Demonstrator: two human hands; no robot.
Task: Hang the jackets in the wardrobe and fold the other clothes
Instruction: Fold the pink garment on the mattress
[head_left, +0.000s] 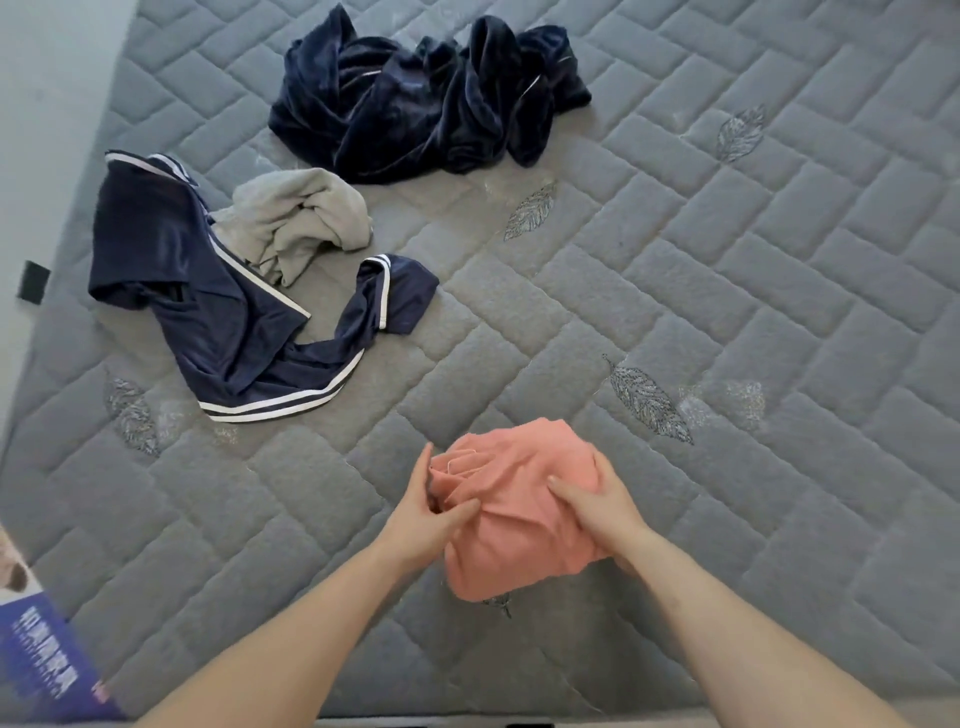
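A bunched salmon-pink garment (519, 514) is held just above the near part of the grey quilted mattress (675, 291). My left hand (423, 517) grips its left side, thumb pressed into the cloth. My right hand (597, 506) grips its right side, fingers curled over the fabric. Further away lie a navy jacket with white stripes (218, 312) at the left, a crumpled light grey garment (296, 218) beside it, and a dark blue velvet garment (421, 98) heaped at the far middle.
A pale wall (47, 104) runs along the mattress's left edge, with a small black object (34, 281) on it. A blue printed box (47, 660) sits at the lower left corner. The right half of the mattress holds no clothes.
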